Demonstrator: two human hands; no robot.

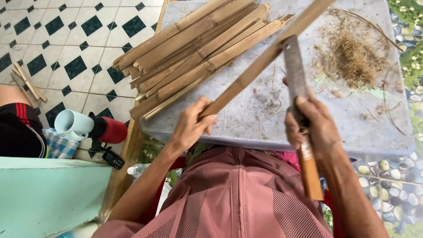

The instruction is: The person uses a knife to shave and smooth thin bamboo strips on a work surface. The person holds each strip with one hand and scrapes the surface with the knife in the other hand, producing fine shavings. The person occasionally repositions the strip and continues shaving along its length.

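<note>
L hand [190, 126]: grip closed on bamboo strip [260, 66] | R hand [310, 125]: grip closed on knife [296, 77], blade at strip | slat pile [198, 48] on tabletop [379, 132]

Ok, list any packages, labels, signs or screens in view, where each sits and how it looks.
Small phone: on the floor at lower left beside the red-and-black flask; dark, with keypad; screen too small to make out.
Band on knife handle: pale strip under the right hand; may be a label.
</note>
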